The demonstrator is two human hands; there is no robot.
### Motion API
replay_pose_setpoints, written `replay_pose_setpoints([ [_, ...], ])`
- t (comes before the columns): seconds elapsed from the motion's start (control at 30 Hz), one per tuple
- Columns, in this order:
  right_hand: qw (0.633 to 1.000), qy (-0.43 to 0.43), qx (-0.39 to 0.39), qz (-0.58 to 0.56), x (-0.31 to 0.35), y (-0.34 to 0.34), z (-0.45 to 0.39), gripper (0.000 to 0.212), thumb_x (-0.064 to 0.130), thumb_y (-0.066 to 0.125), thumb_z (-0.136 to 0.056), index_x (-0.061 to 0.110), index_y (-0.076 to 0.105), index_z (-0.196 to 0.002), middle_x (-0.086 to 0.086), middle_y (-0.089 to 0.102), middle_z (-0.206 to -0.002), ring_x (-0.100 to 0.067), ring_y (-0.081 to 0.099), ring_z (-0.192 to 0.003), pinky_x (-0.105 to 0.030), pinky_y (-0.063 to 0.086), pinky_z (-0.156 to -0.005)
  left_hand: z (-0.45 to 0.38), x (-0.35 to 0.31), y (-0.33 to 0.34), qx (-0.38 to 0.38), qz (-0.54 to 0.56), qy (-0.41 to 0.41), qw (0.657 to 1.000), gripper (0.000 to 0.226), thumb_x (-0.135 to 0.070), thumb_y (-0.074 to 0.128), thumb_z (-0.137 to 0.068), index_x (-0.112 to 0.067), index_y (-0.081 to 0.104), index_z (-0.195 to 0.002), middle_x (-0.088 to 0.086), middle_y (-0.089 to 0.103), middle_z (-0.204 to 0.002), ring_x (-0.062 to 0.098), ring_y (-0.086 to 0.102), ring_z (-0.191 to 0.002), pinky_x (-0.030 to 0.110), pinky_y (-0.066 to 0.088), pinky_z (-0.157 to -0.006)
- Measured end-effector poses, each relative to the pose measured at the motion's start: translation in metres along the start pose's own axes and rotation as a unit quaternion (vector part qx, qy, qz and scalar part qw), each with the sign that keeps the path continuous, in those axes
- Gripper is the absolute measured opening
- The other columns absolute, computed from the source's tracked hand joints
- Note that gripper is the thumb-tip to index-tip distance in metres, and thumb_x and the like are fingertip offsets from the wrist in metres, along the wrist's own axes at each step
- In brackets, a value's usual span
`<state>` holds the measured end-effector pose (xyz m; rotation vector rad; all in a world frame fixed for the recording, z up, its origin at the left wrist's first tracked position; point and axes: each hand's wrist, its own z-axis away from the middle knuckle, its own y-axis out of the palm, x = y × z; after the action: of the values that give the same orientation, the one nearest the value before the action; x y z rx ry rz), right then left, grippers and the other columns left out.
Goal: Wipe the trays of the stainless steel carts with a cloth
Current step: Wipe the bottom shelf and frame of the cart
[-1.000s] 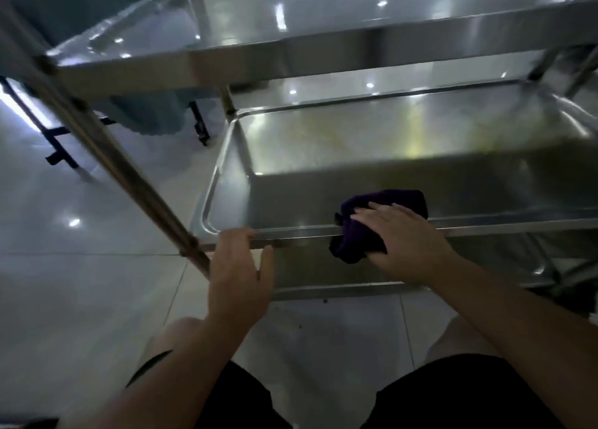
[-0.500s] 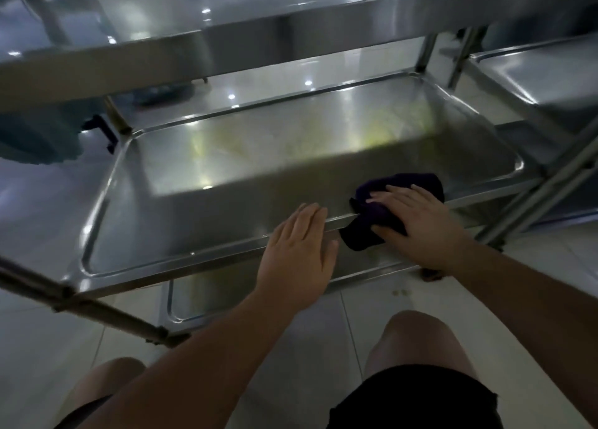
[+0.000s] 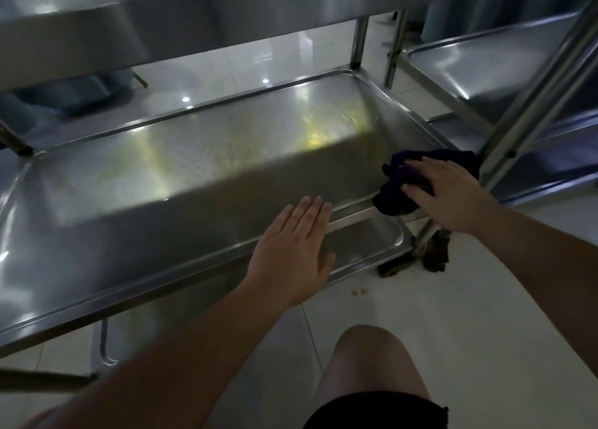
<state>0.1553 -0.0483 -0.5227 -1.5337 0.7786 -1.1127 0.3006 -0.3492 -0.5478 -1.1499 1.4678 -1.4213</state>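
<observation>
under the upper shelf of the stainless steel cart, low to the tiled floor, person crouched, one bare knee in the foreground.

middle tray: broad, shallow, raised rim all round. bed catches a yellowish sheen toward the far right; cannot tell whether that is residue or reflected light. near half sits in shadow from the shelf above.

lower tray: only its near right corner shows beneath the middle one. untouched by either hand at this moment.

second cart: stands just beside on the right, its own tray visible behind the corner post. judged to be waiting its turn.

left hand: fingers straight and together, released, grasping nothing. palm down over the near rim of the middle tray; contact cannot be confirmed. likely there to brace the body or steady the wheeled frame against the wiping push.

right hand: flat on top of the cloth, fingers spread and pressing down rather than clenched round it. flat pressure suits rubbing a rim.

cloth: dark purple, bunched, at the near right corner of the middle tray, draped across the rim with part hanging over the outer edge. judged to be working the rim and corner; wide bed looks mostly still to do.

caster: dark, grimy, at the foot of the corner post.

two small yellowish spots on the floor near the caster.
</observation>
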Motion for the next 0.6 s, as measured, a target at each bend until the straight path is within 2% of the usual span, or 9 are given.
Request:
replay_pose_setpoints([
  [0.13, 0.998, 0.060, -0.002, 0.004, -0.002, 0.000, -0.017, 0.070, 0.066, 0.030, -0.100, 0.027, 0.037, -0.157, -0.004, 0.034, -0.165, -0.026, 0.026, -0.153, -0.043, 0.018, -0.123, 0.002, 0.002, 0.004, -0.007, -0.006, 0.001, 1.000, 0.089, -0.065, 0.029, -0.101, -0.015, 0.002, -0.170, 0.005, 0.006, -0.178, 0.019, 0.006, -0.164, 0.038, 0.006, -0.131],
  [0.2, 0.994, 0.101, 0.025, 0.014, -0.002, 0.000, -0.034, 0.071, 0.065, 0.030, -0.100, 0.027, 0.029, -0.161, -0.009, 0.028, -0.168, -0.030, 0.023, -0.155, -0.046, 0.018, -0.124, 0.001, 0.003, 0.004, -0.017, -0.013, 0.007, 1.000, 0.090, -0.067, 0.033, -0.101, -0.014, 0.008, -0.170, 0.006, 0.014, -0.177, 0.020, 0.013, -0.163, 0.038, 0.008, -0.129],
  [0.3, 0.989, 0.137, 0.052, 0.006, -0.006, -0.003, -0.063, 0.073, 0.065, 0.026, -0.101, 0.028, 0.017, -0.164, -0.003, 0.015, -0.172, -0.026, 0.010, -0.159, -0.049, 0.013, -0.125, 0.002, 0.005, 0.003, -0.021, -0.012, 0.018, 1.000, 0.090, -0.065, 0.037, -0.101, -0.012, 0.012, -0.169, 0.007, 0.019, -0.175, 0.021, 0.018, -0.162, 0.040, 0.017, -0.129],
  [0.43, 0.989, 0.126, 0.071, 0.023, -0.020, -0.007, -0.104, 0.072, 0.064, 0.020, -0.100, 0.033, 0.018, -0.164, 0.004, 0.006, -0.173, -0.028, 0.003, -0.159, -0.053, 0.009, -0.127, 0.004, 0.004, 0.004, -0.026, 0.002, 0.024, 0.999, 0.091, -0.064, 0.043, -0.099, -0.009, 0.018, -0.168, 0.010, 0.024, -0.174, 0.023, 0.021, -0.161, 0.044, 0.027, -0.128],
  [0.53, 0.992, 0.103, 0.069, 0.021, -0.030, -0.010, -0.137, 0.065, 0.062, 0.026, -0.104, 0.035, 0.024, -0.163, 0.005, 0.006, -0.173, -0.027, 0.005, -0.159, -0.054, 0.012, -0.127, 0.004, 0.003, 0.007, -0.031, 0.001, 0.020, 0.999, 0.094, -0.066, 0.045, -0.097, -0.009, 0.021, -0.168, 0.009, 0.024, -0.174, 0.024, 0.022, -0.161, 0.044, 0.028, -0.128],
  [0.6, 0.993, 0.103, 0.063, 0.021, -0.028, -0.011, -0.153, 0.066, 0.064, 0.027, -0.103, 0.037, 0.021, -0.163, 0.011, 0.006, -0.173, -0.023, 0.004, -0.159, -0.051, 0.012, -0.127, 0.003, 0.002, 0.009, -0.031, -0.003, 0.017, 0.999, 0.096, -0.068, 0.045, -0.096, -0.009, 0.021, -0.168, 0.008, 0.023, -0.175, 0.023, 0.020, -0.162, 0.045, 0.028, -0.128],
])
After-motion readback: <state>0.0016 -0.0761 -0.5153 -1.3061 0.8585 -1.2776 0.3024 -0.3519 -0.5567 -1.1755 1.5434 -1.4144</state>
